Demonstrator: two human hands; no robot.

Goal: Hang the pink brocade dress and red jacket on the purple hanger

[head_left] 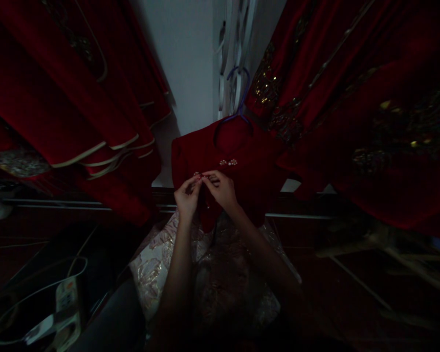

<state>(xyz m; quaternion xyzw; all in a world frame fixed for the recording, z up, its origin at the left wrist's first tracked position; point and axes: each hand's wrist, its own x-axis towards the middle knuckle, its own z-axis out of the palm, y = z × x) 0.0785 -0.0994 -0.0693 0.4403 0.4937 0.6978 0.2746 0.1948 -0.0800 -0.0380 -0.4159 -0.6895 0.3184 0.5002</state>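
A small dark red jacket hangs in front of me on a blue hanger. It has pearl-like clasps down its front; one fastened clasp shows near the collar. My left hand and my right hand meet at a lower clasp, fingertips pinched together on it. Both hands are closed around that fastening. The scene is dim.
Long red garments with pale trim hang at the left, and red embroidered ones with gold work at the right. A pale wall shows between them. A patterned light fabric lies below my arms. A power strip with cables is at the lower left.
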